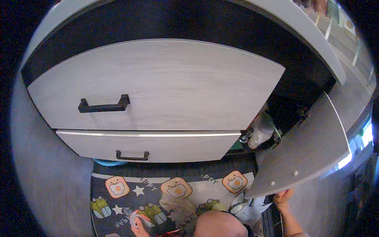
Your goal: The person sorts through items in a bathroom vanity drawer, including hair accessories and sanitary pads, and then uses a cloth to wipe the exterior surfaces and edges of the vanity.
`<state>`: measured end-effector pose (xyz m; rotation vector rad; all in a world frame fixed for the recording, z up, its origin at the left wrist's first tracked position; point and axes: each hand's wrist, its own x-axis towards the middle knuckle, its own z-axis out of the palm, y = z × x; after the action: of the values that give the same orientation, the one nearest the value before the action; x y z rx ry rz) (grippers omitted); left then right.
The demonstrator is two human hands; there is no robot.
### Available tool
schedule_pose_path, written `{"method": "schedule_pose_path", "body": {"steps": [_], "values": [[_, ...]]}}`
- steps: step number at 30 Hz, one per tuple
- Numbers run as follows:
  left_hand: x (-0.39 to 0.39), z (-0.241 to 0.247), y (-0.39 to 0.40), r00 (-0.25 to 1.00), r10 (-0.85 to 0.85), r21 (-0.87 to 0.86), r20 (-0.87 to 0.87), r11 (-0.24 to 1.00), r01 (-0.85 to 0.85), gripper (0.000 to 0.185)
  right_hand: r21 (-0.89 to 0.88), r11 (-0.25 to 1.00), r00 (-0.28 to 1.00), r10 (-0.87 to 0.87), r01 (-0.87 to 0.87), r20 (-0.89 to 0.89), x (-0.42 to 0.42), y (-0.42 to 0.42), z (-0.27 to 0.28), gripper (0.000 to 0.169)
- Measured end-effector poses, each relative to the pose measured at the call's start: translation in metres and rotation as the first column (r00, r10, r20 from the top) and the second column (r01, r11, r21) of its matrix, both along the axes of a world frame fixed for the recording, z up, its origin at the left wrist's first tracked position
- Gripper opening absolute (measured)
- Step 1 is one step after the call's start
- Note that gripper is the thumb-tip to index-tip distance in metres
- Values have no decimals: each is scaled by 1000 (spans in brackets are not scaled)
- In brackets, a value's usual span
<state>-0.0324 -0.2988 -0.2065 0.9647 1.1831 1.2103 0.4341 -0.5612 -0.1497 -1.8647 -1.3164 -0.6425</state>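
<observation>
Low in the picture, my left hand [139, 223] holds a crumpled whitish cloth or wipe [142, 218] above the patterned floor mat. My right hand [284, 198] is at the lower edge of the swung-open cabinet door [308, 148]; its fingers are partly behind the edge, so the grip on it is not fully visible. Inside the open cabinet stand a whitish bottle [260, 136] and a small clear container [246, 134]. Left of the cabinet opening are two light wood-grain drawer fronts, the upper [177, 86] and the lower [183, 146], with black bar handles.
A dark mat with toast, star and car prints [139, 191] covers the floor. A white bag or liner [250, 207] stands by a dark slatted object [271, 219] below the door. A blue rounded thing [109, 162] shows beneath the lower drawer. A pale countertop edge curves overhead.
</observation>
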Motion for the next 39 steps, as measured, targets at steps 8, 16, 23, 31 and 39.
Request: {"method": "schedule_pose_path", "body": {"steps": [8,16,23,31,39], "values": [[-4,-23,12,948,4,-339,319,934,111,28,186,522,501,-852,832,152,98,-204,-129,41],[-18,-41,10,929,-270,-41,253,956,289,45,-68,786,-228,94,614,-969,25,-102,-197,31],[-3,-10,3,996,50,-125,78,991,-40,25,-242,970,238,-230,-24,-944,-41,72,-63,21],[8,-34,-1,975,-3,128,-221,991,32,31,-236,845,868,-417,479,270,74,197,97,48],[11,-11,-2,966,-27,111,-256,992,57,36,-295,632,692,-591,716,415,141,221,77,28]]}}
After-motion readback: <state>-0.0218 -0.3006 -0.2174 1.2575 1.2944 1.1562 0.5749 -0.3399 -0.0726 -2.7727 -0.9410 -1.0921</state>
